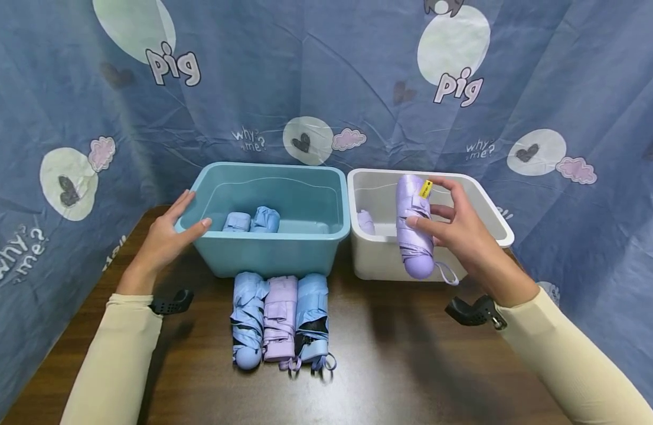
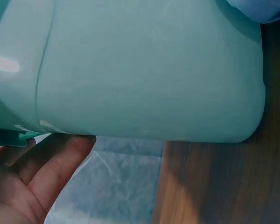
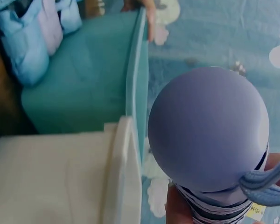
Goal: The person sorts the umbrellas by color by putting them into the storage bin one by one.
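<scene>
Holding a purple umbrella (image 1: 414, 227) with curled fingers, the right hand (image 1: 462, 233) kept it upright over the white bin (image 1: 491, 200). The left hand (image 1: 167, 236) rested flat against the blue bin (image 1: 273, 254) beside it.

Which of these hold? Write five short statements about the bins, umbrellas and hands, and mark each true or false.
1. The right hand holds a folded purple umbrella above the white bin. True.
2. The left hand grips a blue umbrella. False: it rests on the rim of the teal bin and holds nothing.
3. Three folded umbrellas lie side by side on the table in front of the teal bin. True.
4. The teal bin holds purple umbrellas. False: two blue umbrellas lie in it.
5. The row's middle umbrella is blue. False: it is purple, between two blue ones.
</scene>
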Demonstrator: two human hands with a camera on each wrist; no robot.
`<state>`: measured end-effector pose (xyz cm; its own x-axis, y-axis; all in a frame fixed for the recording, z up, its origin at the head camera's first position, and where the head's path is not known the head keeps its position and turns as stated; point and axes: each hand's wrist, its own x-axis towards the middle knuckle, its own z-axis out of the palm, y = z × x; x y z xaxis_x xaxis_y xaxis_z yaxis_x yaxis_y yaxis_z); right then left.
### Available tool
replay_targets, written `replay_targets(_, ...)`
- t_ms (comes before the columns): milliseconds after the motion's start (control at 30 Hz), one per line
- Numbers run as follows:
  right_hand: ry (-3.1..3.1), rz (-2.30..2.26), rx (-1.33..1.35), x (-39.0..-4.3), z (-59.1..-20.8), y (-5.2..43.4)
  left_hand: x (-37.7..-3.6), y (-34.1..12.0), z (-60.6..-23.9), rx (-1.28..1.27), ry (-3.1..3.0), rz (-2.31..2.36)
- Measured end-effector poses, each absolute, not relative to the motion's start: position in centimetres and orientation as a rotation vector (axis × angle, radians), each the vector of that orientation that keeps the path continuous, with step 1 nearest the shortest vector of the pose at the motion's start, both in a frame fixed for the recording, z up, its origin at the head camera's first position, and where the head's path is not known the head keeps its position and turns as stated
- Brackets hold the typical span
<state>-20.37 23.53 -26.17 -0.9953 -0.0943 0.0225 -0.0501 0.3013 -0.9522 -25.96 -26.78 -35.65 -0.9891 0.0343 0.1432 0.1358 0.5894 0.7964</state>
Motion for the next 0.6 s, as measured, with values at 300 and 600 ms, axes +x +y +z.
replay_targets(300, 2.527, -1.836, -0.132, -24.1, -25.7, 23.7, -26.0, -26.7, -35.7, -0.138, -2.708, -1.371)
replay_targets(600, 2.518, -1.86, -0.026, -28.0, -26.4, 24.1, -25.9, -26.7, -35.5, -0.168, -2.683, -1.363)
